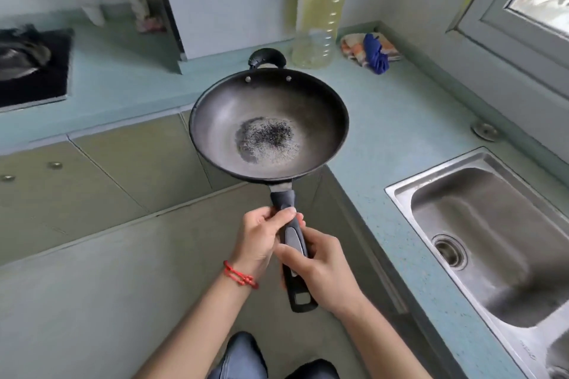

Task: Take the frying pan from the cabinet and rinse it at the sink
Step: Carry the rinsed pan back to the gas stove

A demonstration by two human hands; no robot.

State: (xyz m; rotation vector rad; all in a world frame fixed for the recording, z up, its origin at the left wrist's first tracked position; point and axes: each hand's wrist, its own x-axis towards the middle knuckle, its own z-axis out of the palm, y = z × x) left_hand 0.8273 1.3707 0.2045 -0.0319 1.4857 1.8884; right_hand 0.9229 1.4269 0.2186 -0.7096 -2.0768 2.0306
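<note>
A pale blue L-shaped counter runs along the far and right sides, with a steel sink set into it at the right. Held in the air over the counter's inner corner, left of the sink, is the frying pan: round, dark, deep-sided, with a worn speckled grey patch in its middle, two rivets and a small black loop handle on the far rim. Its long black handle points near. The left hand grips it further up, the right hand nearer.
</note>
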